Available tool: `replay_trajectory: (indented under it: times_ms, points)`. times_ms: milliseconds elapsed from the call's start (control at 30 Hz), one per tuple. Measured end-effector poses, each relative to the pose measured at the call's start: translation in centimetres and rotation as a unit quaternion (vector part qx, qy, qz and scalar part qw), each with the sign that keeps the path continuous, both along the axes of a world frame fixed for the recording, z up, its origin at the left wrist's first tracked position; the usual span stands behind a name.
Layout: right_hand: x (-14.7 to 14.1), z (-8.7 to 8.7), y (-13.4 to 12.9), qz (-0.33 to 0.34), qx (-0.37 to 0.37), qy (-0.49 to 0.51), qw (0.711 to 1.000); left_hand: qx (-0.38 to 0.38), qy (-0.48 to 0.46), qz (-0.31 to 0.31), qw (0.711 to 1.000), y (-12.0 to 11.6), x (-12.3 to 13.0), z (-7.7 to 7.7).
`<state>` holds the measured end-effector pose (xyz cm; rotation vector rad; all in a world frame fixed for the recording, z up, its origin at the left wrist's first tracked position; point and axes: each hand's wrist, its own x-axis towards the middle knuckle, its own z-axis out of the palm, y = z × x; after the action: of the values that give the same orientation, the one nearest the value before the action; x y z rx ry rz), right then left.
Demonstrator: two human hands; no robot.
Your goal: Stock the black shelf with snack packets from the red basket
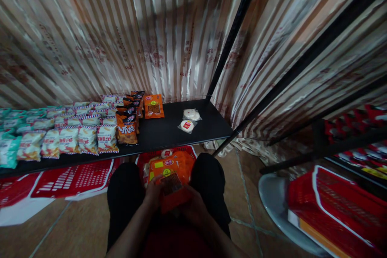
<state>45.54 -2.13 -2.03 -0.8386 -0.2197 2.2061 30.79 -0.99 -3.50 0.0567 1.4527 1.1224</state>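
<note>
Between my knees, both hands hold an orange snack bag (pixel 173 185) with a dark picture panel on its front. My left hand (pixel 153 193) grips its left edge. On the lower right side, my right hand (pixel 195 206) is closed round it, with its fingers partly hidden. Beneath lies a red basket (pixel 193 151) containing more orange bags (pixel 185 162). A similar orange bag (pixel 154 107) rests on the black shelf (pixel 163 133) in front of me. To its right are small clear packets (pixel 187 125) with white round contents.
Rows of white snack bags (pixel 69 140), teal bags (pixel 8 151) and dark-orange bags (pixel 127 129) fill the shelf's left. Black posts (pixel 232 36) rise at its right end. Red baskets (pixel 75 179) sit under the shelf; another red basket (pixel 341 205) stands right, by a grey stool (pixel 272 199).
</note>
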Motion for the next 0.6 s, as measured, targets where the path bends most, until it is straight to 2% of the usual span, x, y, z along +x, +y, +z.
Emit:
replay_trajectory:
  times_ms: [167, 433, 600]
  points:
    - [0.6, 0.1, 0.6, -0.026, -0.023, 0.02, 0.999, 0.016, -0.011, -0.018, 1.0, 0.1, -0.4, 0.8]
    - [0.6, -1.0, 1.6, 0.033, -0.063, -0.003, 0.997, 0.033, 0.023, -0.046, 0.998, -0.1, -0.2, 0.9]
    - [-0.3, -0.7, 2.1, 0.042, -0.049, -0.059, 0.996, 0.046, 0.088, -0.073, 0.992, -0.1, -0.3, 0.9]
